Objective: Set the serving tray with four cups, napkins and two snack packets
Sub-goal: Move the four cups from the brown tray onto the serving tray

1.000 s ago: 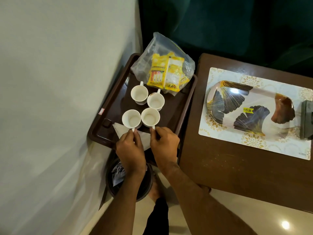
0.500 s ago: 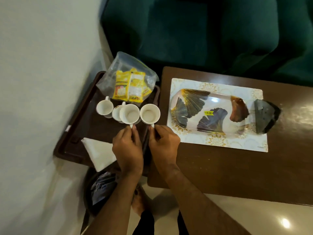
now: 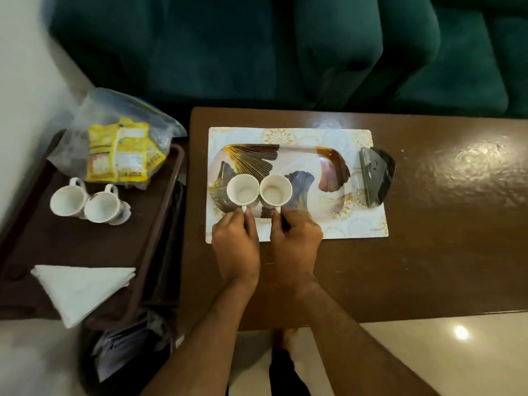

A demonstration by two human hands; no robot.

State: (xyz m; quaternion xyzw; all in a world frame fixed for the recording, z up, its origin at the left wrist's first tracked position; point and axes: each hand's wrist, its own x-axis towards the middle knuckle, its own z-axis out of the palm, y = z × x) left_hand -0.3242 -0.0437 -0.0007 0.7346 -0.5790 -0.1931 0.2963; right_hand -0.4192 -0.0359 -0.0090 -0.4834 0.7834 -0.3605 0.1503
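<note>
Vs 1 s ago: the 2 near cups have left the brown tray (image 3: 160,232) and now sit over the patterned serving tray (image 3: 320,167); view has swung right, so the brown surface (image 3: 428,252) fills more of the frame; napkins no longer half under the hands.

L hand (image 3: 237,247) pinches the handle of the left cup (image 3: 243,190); R hand (image 3: 295,242) pinches the handle of the right cup (image 3: 275,190); both cups upright, rims touching, above the tray's near-left part; can't tell if resting on it or just held over it.

Counts: 4 white cups total, 2 in the hands, 2 more (image 3: 68,200) (image 3: 103,207) side by side on the brown tray, handles pointing away; 1 stack of white napkins (image 3: 80,290), folded to a triangle, at that tray's near end, a corner hanging past the rim; yellow snack packets (image 3: 120,150) inside 1 clear plastic bag (image 3: 85,124) at the far end, at least 2, exact no. unclear; 2 trays; 1 pale placemat (image 3: 357,224) under the serving tray; 1 dark wrapped item (image 3: 375,178) at the mat's right edge; green sofa (image 3: 285,47) behind the surface.
</note>
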